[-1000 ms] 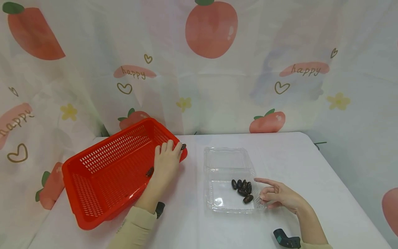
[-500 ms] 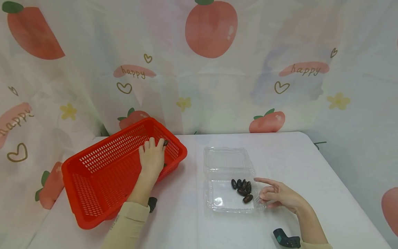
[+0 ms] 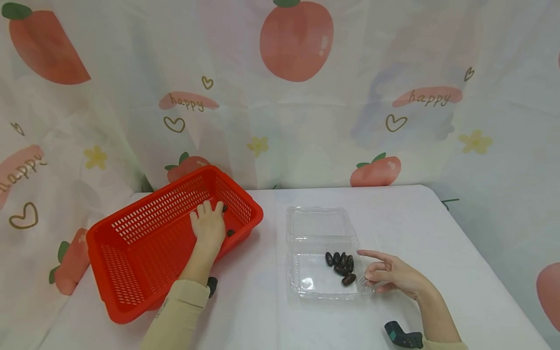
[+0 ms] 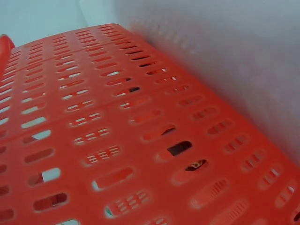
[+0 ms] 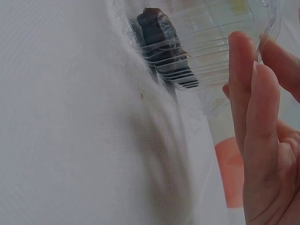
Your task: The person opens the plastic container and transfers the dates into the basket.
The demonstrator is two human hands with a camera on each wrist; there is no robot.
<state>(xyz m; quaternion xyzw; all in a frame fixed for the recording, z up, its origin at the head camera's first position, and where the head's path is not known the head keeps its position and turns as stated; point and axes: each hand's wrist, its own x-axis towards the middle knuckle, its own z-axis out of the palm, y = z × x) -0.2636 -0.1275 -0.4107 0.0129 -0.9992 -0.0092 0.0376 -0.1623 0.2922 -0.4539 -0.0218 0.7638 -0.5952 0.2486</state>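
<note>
My left hand [image 3: 208, 228] reaches down into the right end of a red slotted basket [image 3: 98, 238], with a dark brown date [image 3: 225, 208] at its thumb and fingertips. Another date [image 3: 230, 233] lies in the basket beside the wrist. In the left wrist view the basket wall [image 4: 112, 154] hides the hand; bits of brown show through its slots. My right hand [image 3: 391, 277] pinches the right edge of a clear plastic clamshell box [image 3: 312, 277], index finger stretched along it. Several dates [image 3: 341, 271] sit in the box; some show through its ribbed wall [image 5: 211, 61] in the right wrist view.
The box's clear lid [image 3: 319, 222] lies folded back behind it. A white cloth [image 3: 459, 253] covers the table, and a printed curtain [image 3: 306, 126] hangs along its back and left. A dark wrist device [image 3: 403, 336] is near the right forearm.
My left hand has carried the date leftward over the basket's right rim, then lowered into the basket. The date near the wrist has come into sight. Right hand and box have stayed put.
</note>
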